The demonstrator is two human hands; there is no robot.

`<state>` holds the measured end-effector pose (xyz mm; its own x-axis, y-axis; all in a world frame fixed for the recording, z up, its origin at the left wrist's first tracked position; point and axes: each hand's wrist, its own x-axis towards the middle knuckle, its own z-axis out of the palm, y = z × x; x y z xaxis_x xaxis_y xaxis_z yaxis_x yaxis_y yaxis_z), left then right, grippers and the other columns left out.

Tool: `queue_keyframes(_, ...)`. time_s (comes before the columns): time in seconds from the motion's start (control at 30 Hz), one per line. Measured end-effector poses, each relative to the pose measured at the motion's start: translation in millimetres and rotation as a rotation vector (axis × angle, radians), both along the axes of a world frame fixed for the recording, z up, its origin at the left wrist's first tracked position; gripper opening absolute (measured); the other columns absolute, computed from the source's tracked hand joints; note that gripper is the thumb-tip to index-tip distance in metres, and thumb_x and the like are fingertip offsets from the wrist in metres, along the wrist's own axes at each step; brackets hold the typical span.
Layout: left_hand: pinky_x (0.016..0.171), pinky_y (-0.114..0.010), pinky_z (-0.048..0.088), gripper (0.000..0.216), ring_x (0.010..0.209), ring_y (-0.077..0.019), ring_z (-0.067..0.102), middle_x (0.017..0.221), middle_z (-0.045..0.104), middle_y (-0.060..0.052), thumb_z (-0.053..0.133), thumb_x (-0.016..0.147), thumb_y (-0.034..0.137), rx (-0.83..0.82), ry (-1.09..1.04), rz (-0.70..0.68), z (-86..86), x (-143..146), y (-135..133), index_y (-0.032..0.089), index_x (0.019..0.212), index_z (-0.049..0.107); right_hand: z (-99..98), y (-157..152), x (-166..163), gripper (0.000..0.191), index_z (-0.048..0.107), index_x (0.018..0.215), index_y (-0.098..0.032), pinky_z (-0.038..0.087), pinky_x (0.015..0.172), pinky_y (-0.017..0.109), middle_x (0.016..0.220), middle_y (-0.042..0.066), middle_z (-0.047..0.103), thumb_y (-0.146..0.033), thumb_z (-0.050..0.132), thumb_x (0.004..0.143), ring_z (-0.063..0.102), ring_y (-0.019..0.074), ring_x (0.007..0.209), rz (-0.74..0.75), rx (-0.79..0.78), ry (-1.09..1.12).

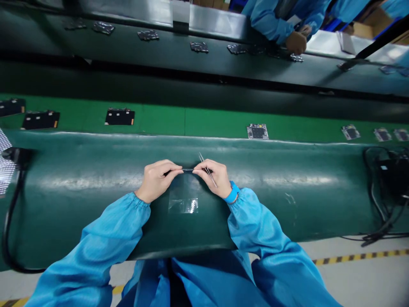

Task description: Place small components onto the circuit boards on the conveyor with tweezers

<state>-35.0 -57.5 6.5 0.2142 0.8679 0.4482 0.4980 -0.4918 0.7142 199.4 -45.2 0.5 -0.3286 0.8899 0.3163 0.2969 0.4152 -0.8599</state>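
Note:
My left hand (157, 179) and my right hand (213, 175) meet over the dark green mat (96, 187). Both pinch the top edge of a small clear plastic bag (183, 197), which lies flat on the mat with a few tiny bright parts near its bottom. My right hand also grips metal tweezers (207, 169), whose tips stick up past the knuckles. Blue sleeves cover both arms, and a blue band sits on my right wrist.
A green conveyor belt (191, 121) behind the mat carries black boards (119, 117) and a circuit board (257, 131), with others at the right. Another person's sleeve and hand (295, 41) work at the far bench. Black cables (380, 213) lie at the right, a cable at the left.

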Motion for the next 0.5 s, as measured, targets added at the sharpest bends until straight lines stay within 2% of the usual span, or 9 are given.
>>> queue_keyframes(0.13, 0.074, -0.026, 0.054, 0.012, 0.075, -0.0145, 0.071, 0.084, 0.078, -0.004, 0.071, 0.094, 0.026, -0.038, -0.001, -0.003, 3.2, 1.0, -0.4, 0.019, 0.086, 0.077, 1.6, 0.1, -2.0, 0.012, 0.073, 0.088, -0.020, 0.053, 0.076, 0.030, 0.085, 0.004, 0.074, -0.028, 0.070, 0.097, 0.068, 0.0159, 0.077, 0.027, -0.006, 0.022)
queue_keyframes(0.3, 0.073, -0.027, 0.054, 0.008, 0.076, -0.0146, 0.068, 0.085, 0.074, -0.004, 0.075, 0.089, 0.027, -0.218, -0.116, -0.013, 3.6, 3.0, -1.1, 0.019, 0.091, 0.075, -2.7, 0.0, -1.4, 0.014, 0.073, 0.088, -0.020, 0.053, 0.075, 0.029, 0.085, 0.004, 0.074, -0.031, 0.071, 0.096, 0.067, 0.0160, 0.077, 0.029, -0.092, 0.053)
queue_keyframes(0.4, 0.077, -0.027, 0.057, 0.022, 0.077, -0.0150, 0.070, 0.085, 0.075, -0.004, 0.081, 0.081, 0.026, -0.360, -0.299, -0.021, -0.4, 3.6, -0.6, 0.019, 0.101, 0.075, -5.9, -1.0, -0.9, 0.017, 0.073, 0.089, -0.019, 0.053, 0.070, 0.028, 0.083, 0.004, 0.073, -0.035, 0.072, 0.095, 0.066, 0.0155, 0.074, 0.031, -0.188, 0.098)
queue_keyframes(0.5, 0.085, -0.030, 0.060, 0.041, 0.087, -0.0185, 0.075, 0.094, 0.078, -0.006, 0.088, 0.072, 0.026, -0.518, -0.486, -0.089, -3.9, 4.3, 0.4, 0.018, 0.110, 0.074, -6.0, -2.3, -2.5, 0.019, 0.072, 0.089, -0.019, 0.052, 0.064, 0.026, 0.077, 0.002, 0.070, -0.037, 0.074, 0.094, 0.063, 0.0132, 0.065, 0.027, -0.271, 0.184)
